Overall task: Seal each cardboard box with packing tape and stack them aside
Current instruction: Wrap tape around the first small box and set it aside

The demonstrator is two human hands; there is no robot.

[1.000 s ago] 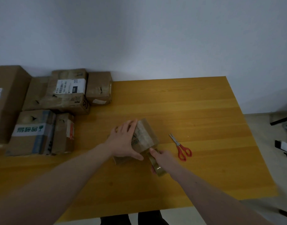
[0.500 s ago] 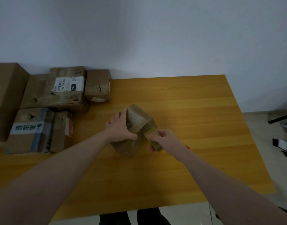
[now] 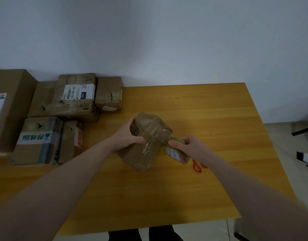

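1. A plain room used as a small parcel-packing spot is shown, perhaps in an office or a home.
2. A bare wooden table [image 3: 193,105] is set against an unadorned pale wall [image 3: 149,40].
3. Worn cardboard boxes [image 3: 75,98] with shipping labels are gathered at the table's left.
4. Red-handled scissors [image 3: 197,166] lie on the table.
5. A tiled floor [image 3: 278,136] is seen at the right.

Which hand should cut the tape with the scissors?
Right, probably. The scissors lie just under the right hand, though it holds the tape roll. The left hand grips the box.
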